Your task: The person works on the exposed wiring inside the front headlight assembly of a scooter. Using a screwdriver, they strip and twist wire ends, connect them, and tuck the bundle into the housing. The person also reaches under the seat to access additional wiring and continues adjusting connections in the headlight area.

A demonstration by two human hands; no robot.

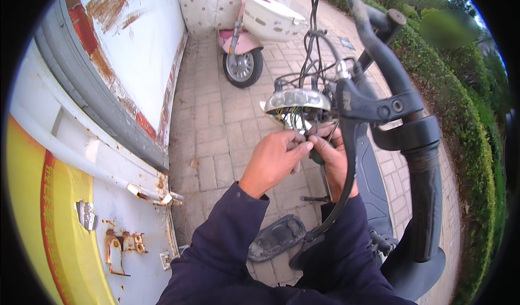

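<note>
Wires (293, 113), yellow, green and dark, hang in a thin tangle from the open lamp (298, 98), mid-view, just beyond the fingertips.

From the left, a yellow sheet (70, 213) lies against a white panel (135, 218) with a rusty latch (123, 242). Next, out on the paving (216, 115), stands a pink scooter (247, 44) with a white basket (273, 19).

Then comes the left hand (275, 159), its thumb and forefinger nipped together on the wires below the lamp. A black tray (279, 237) lies on the paving under it. The right hand (334, 159) meets the left tip to tip, pinching the same bunch; which strand each has is too small to tell. Something dark green (317, 157) shows at the right palm, mostly hidden.

The wires look light and limp, quick to bend and slip aside; a hard tug could probably part one. Best held near the ends or by the white plug (296, 122), not by bare strands. The lamp's shell seems stiff and perhaps brittle, so steady it by its rim.

Farther right are the brake lever (351, 161), handlebar (382, 47), grip (425, 207) and hedge (474, 121).
</note>
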